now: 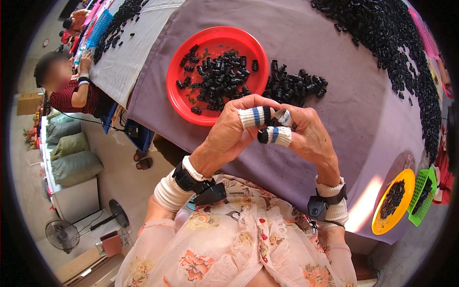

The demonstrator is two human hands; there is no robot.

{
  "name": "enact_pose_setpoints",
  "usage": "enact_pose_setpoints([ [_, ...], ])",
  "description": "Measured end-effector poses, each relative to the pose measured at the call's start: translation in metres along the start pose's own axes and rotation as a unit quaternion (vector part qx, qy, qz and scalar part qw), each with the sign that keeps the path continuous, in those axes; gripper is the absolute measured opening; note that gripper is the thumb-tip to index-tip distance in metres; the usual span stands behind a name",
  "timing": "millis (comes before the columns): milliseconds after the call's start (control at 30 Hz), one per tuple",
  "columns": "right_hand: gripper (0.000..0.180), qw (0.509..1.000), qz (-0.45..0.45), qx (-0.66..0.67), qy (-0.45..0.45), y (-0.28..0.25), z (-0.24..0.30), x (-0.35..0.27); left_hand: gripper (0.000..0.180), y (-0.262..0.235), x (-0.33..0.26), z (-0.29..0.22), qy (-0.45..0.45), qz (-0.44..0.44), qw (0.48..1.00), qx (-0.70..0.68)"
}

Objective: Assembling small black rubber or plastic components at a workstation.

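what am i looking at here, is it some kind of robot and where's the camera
There's no machine: the left grip and right grip are simply a person's hands, wearing knitted finger covers and black wrist straps. The single picture comes from a wide camera on that person's head, looking down, so straight edges bend. On the purplish-grey cloth sit a red tray of small black pieces, a loose pile beside it and a larger heap at upper right. The fingertips meet; anything between them is too hidden to name.

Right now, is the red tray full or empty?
Neither; the red tray is partly full: black parts lie in it, with bare red showing around them.
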State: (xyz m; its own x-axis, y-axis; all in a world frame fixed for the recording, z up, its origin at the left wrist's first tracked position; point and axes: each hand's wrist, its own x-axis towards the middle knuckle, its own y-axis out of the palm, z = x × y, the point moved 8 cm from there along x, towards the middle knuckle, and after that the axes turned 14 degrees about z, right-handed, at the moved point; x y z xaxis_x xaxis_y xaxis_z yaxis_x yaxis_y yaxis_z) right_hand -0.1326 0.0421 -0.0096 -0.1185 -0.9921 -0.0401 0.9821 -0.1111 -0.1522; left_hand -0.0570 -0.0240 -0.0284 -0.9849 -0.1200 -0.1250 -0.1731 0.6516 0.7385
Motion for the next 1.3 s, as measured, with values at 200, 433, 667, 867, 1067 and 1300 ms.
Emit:
enact_pose_setpoints([
  [200, 0.033, 1.0, -0.007, -0.015, 0.002, 0.0, 0.005, 0.001, 0.022, 0.001, 0.0, -0.003, 0.0, -0.003, 1.0, -0.004],
  [433, 0.036, 0.992, -0.119, 0.042, -0.009, -0.021, 0.007, -0.008, 0.028, 0.006, 0.004, -0.001, 0.016, 0.014, 0.995, -0.093],
  [667, 0.036, 0.991, -0.11, 0.054, -0.054, -0.019, 0.021, -0.009, 0.032, 0.007, 0.006, -0.002, 0.031, 0.026, 0.995, -0.094],
  [867, 0.036, 0.992, -0.1, 0.025, -0.069, -0.015, 0.022, -0.007, 0.032, 0.006, 0.004, -0.004, 0.025, 0.033, 0.996, -0.073],
  [1067, 0.033, 0.994, -0.094, -0.023, -0.059, -0.013, 0.021, -0.006, 0.032, 0.008, 0.003, -0.012, -0.001, -0.007, 1.0, 0.029],
  [1300, 0.036, 0.993, -0.096, -0.058, -0.033, -0.01, 0.017, -0.006, 0.024, 0.002, 0.003, -0.009, -0.009, -0.051, 0.997, 0.055],
])
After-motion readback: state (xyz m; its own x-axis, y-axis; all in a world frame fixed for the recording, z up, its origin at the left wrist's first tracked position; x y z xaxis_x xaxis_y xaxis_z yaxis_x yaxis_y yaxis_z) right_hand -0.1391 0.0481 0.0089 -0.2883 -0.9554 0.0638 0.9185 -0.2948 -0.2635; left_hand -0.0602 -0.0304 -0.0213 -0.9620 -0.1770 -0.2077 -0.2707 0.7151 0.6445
